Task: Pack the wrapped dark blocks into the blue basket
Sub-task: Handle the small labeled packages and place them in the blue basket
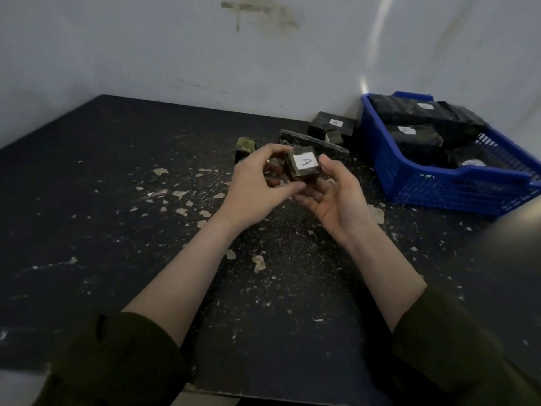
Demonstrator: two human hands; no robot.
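A small dark wrapped block with a white label marked "A" sits between both hands above the table's middle. My left hand curls round its left side, thumb under it. My right hand cradles it from the right and below, palm up, thumb against the block's right edge. The blue basket stands at the right by the wall and holds several wrapped dark blocks, some labelled. Another labelled block lies on the table left of the basket.
A flat dark slab lies behind my hands, and a small greenish cube stands to its left. Pale flakes and crumbs litter the black tabletop. White walls close the back and right.
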